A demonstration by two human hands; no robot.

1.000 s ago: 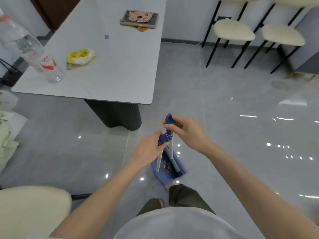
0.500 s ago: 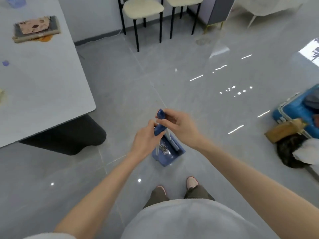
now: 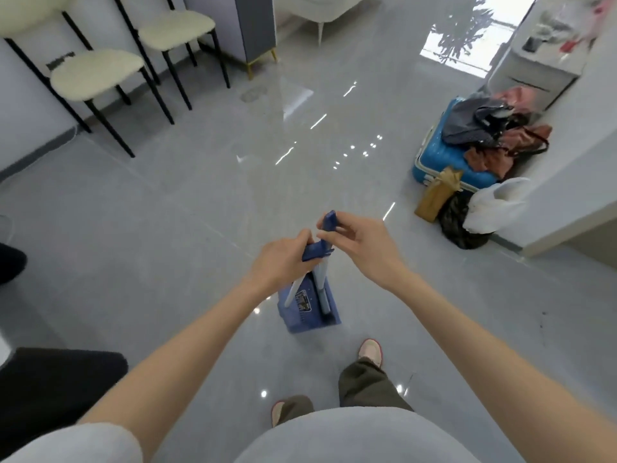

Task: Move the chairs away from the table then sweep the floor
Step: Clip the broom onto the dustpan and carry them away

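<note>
Hands meet at the middle of the view over a glossy grey tiled floor. The left hand is closed around the blue plastic grip of a pale-handled dustpan, whose blue pan rests on the floor just ahead of the person's feet. The right hand pinches the blue top of a pale-handled broom that stands clipped against the dustpan. The two handles appear latched together; pulling them apart unevenly could tip the pan, and a light pinch could let the broom slip and drop.

Farther on the right, a blue hard-shell suitcase piled with dark and rust-coloured bags sits near a white plastic bag and a brown paper package; these would block sweeping along that side. Far left, two cream cushioned chairs with thin black legs stand against the wall, well apart from the hands. Their legs could catch the broom. A dark shape, unclear, sits near left.
</note>
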